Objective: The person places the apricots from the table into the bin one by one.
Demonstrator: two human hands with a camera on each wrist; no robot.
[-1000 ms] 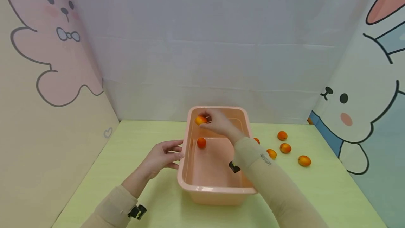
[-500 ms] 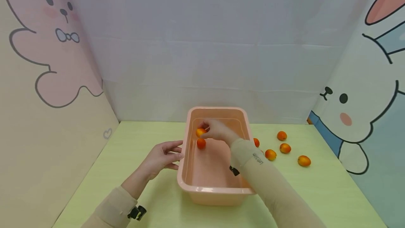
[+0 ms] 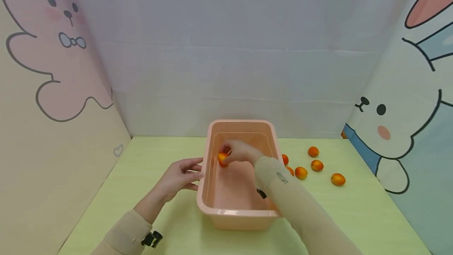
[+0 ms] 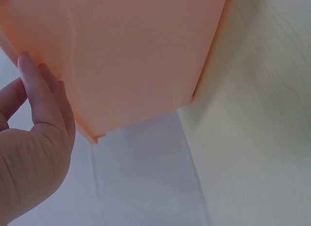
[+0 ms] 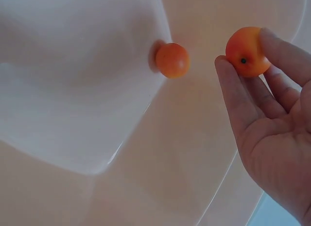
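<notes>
A peach-pink plastic basin point(image 3: 240, 212) stands on the table. My left hand point(image 3: 182, 176) touches its left rim, fingers mostly straight; the left wrist view shows the fingertips point(image 4: 29, 65) against the wall just under the rim. Inside the basin, my right hand point(image 3: 240, 151) pinches an orange kumquat point(image 5: 247, 51) between thumb and fingers, its dark green stem spot showing. A second kumquat point(image 5: 172, 60) lies loose on the basin's bottom, close beside the held one. From the head view it is mostly covered by the held fruit.
Several kumquats lie on the table right of the basin, such as one kumquat point(image 3: 338, 179) farthest right and another kumquat point(image 3: 301, 172) nearer the basin. The pale yellow-green table point(image 3: 170, 148) meets a white back wall point(image 3: 212, 70). Printed cartoon panels flank both sides.
My right hand has lowered into the basin and come toward me with the kumquat, now over the loose one. The left hand stays at the rim.
</notes>
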